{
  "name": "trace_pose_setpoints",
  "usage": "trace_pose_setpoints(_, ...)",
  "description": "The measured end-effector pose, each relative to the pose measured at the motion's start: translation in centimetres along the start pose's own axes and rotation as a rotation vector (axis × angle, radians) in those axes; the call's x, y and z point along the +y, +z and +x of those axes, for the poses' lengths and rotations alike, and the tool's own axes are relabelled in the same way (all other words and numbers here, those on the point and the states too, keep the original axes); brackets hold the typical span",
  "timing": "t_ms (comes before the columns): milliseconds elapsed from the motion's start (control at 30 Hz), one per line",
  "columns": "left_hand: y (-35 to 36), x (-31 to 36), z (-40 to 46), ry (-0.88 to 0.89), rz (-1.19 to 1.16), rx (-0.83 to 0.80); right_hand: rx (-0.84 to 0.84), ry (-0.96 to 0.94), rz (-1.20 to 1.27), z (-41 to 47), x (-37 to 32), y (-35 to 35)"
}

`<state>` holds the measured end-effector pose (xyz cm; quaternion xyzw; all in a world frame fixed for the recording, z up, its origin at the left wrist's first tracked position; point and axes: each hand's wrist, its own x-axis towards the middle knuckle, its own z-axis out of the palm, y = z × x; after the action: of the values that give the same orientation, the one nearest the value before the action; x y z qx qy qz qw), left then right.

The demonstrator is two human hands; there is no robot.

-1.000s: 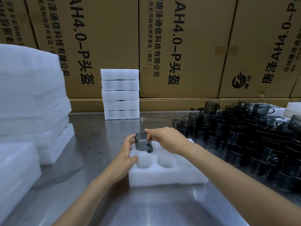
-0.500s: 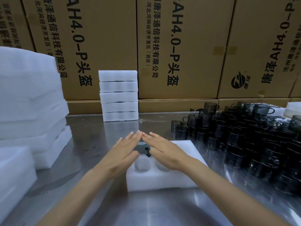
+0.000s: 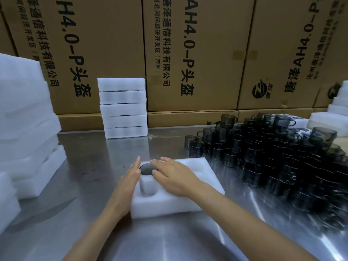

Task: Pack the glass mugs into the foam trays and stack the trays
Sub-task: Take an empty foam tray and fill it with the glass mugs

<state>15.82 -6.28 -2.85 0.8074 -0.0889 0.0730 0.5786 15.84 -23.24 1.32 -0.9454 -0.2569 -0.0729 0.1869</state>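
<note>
A: Largest first, please.

B: From my remote seat I log the cardboard cartons [image 3: 197, 53] as the biggest item — a wall of them along the back, printed with black characters and "AH4.0-P". Next, the steel table [image 3: 94, 166], reflective, carrying everything else.

A: Foam stock?

B: A tall pile of white foam blocks [image 3: 24, 119] at far left, partly out of frame. A stack of 5 foam trays [image 3: 123, 108] stands against the cartons, with dark glass showing in the seams between some layers. More foam [image 3: 331, 113] sits at the right edge.

A: Loose goods?

B: A dense cluster of smoked glass mugs [image 3: 273, 157] on the right half of the table, several layers deep; I cannot count them.

A: And the work piece?

B: 1 foam tray [image 3: 197, 200] lies flat in front of me, near the mug cluster. 1 glass mug [image 3: 146, 168] sits sunk in its far-left pocket, only the dark top showing. The near-left pocket holds nothing I can see.

A: Hands?

B: Left hand [image 3: 129, 182] — fingers straight and together, lying along the tray's left edge beside the mug. Right hand [image 3: 175, 176] — flat, fingers extended over the tray, fingertips at the mug's rim. Neither grasps anything.
</note>
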Motion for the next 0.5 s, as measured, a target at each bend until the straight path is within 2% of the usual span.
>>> trace_pose_setpoints(33,0.3,-0.2,-0.4,-0.015,-0.095,0.064,0.052,0.027,0.044,-0.2,0.2,-0.2)
trace_pose_setpoints(167,-0.5,-1.2,-1.7,-0.035,-0.171,0.237,0.302,0.118,0.223,-0.8,2.6,-2.1)
trace_pose_setpoints(300,-0.4,-0.8,-1.0,-0.057,-0.288,0.303,0.520,0.271,0.128,0.7,7.8,-6.7)
trace_pose_setpoints(400,-0.5,-1.1,-1.1,-0.065,-0.268,0.310,0.517,0.463,0.009,2.6,12.4,-10.1)
trace_pose_setpoints(500,-0.3,-1.2,-1.0,-0.075,-0.263,0.318,0.415,0.635,-0.128,4.0,16.2,-12.4)
